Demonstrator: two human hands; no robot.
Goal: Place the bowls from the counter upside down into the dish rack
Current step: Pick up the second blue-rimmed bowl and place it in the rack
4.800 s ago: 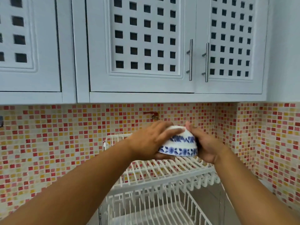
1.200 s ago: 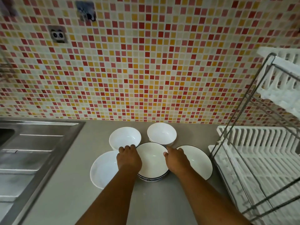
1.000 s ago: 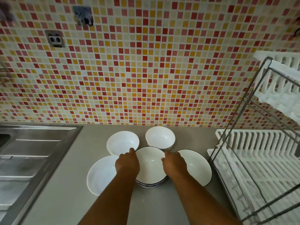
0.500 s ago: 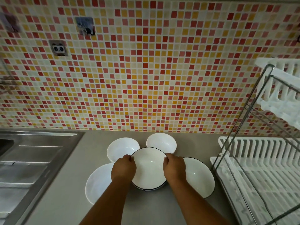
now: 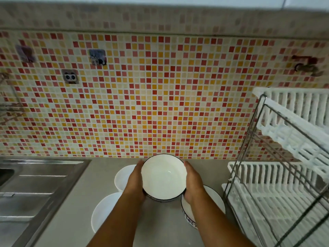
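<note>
Now bowl (image 5: 163, 177) between both hands' fingers (image 5: 139, 168).

Soft, even light is falling across a slightly blurred frame, wide-angle bending showing at the edges, glare streaking the sink (image 5: 35, 184).

Low in the frame's centre, the left hand (image 5: 136, 182) and right hand (image 5: 193, 182) clasp a black-rimmed bowl (image 5: 163, 177), mouth up, above the grey counter (image 5: 74, 211); the white dish rack (image 5: 277, 175) fills the right edge.
</note>
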